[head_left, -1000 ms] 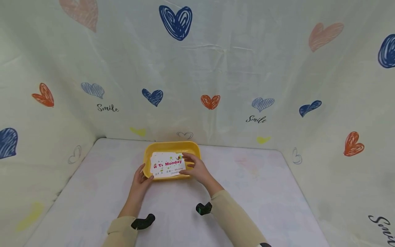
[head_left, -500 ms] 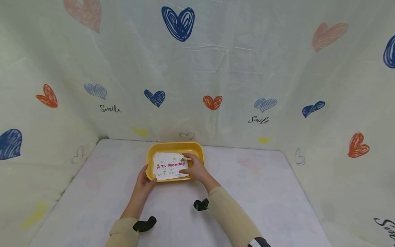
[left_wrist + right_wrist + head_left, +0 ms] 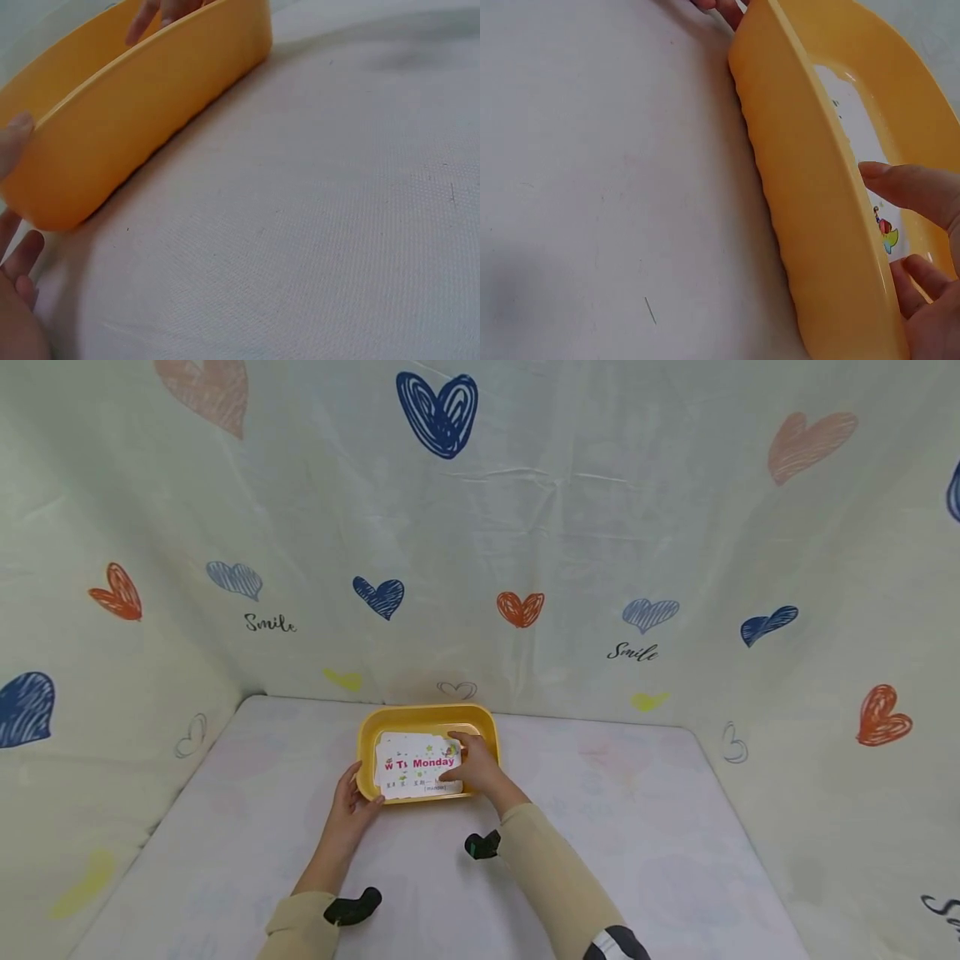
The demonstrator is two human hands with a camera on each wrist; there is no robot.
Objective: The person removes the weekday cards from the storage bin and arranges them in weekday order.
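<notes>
A yellow plastic tray with raised walls stands at the back of the table. White printed cards lie in it, the word "Monday" in red on the top one. At the tray's left front corner, my left hand grips the wall, thumb at the rim and fingers around the outside. My right hand reaches inside over the right wall, its thumb and fingers holding the right end of the cards. In the right wrist view, the thumb overlaps the card and the other fingers curl near its edge.
A white cloth covers the table. Behind it hangs a pale curtain printed with hearts and "Smile". Black wrist mounts sit on both sleeves.
The head view has shifted slightly. My right forearm has moved a little forward and left, while its hand stays at the cards. The left hand keeps its grip on the tray.
</notes>
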